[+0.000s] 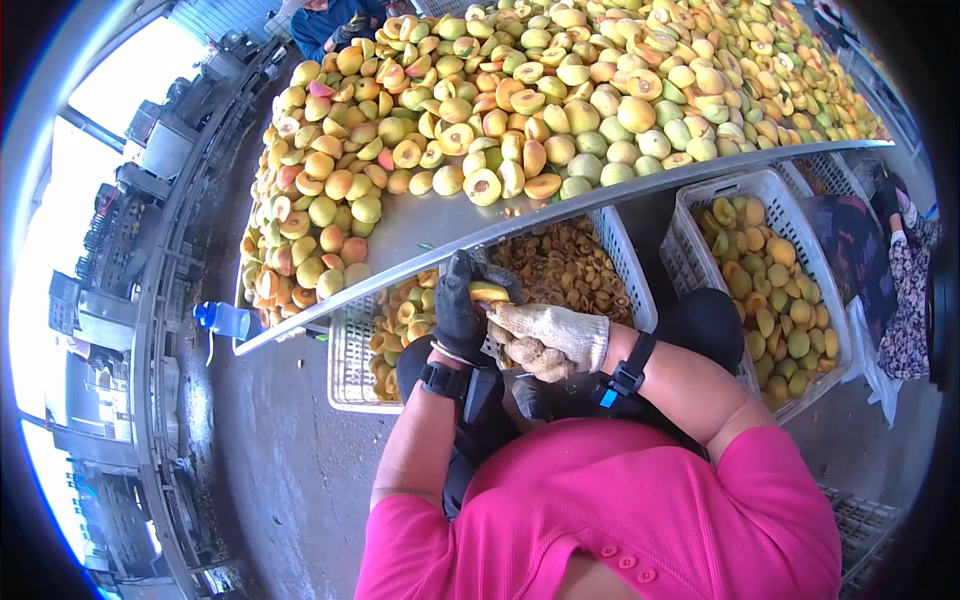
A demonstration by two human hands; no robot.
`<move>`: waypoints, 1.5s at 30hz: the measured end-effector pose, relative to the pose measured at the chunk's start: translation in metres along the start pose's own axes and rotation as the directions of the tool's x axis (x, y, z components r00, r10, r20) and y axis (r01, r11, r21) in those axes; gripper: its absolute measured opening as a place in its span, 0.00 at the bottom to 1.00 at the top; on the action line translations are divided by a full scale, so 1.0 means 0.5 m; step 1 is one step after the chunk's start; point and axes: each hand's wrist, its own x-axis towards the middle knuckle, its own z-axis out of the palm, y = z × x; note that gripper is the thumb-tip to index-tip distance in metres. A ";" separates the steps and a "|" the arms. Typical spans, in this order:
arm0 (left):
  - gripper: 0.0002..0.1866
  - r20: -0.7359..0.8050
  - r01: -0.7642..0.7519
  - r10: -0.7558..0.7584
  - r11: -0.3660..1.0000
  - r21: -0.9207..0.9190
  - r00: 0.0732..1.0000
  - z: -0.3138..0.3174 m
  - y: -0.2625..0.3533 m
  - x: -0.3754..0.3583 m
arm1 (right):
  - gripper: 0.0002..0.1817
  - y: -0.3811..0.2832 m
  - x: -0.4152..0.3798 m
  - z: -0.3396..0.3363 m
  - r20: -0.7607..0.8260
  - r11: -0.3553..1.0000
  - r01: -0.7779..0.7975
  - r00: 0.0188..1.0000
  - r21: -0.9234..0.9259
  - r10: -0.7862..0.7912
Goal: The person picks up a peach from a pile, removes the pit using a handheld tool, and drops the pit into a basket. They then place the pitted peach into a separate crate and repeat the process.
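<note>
My left hand (462, 312), in a dark glove, is closed around a yellow peach half (488, 292) at the middle of the view. My right hand (548, 338), in a cream knitted glove, meets it from the right with its fingers curled; what it grips, if anything, is hidden. Both hands are over the near edge of a metal table (420, 222) heaped with whole and halved peaches (560, 120). Below them sit a white crate of peach halves (345, 375) at left and a crate of brown pits and scraps (560, 262).
A white crate (690, 225) of peaches stands at the right, near a person in patterned sleeves (905, 300). Another person's dark blue sleeve (318, 30) is across the table. A blue bottle (228, 320) hangs by the table's left corner. Machinery lines the left.
</note>
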 end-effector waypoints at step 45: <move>0.29 0.146 0.045 -0.056 0.996 0.078 0.988 -0.020 0.026 -0.032 | 0.19 0.008 0.013 0.018 -0.086 0.959 -0.005 0.996 -0.282 -0.020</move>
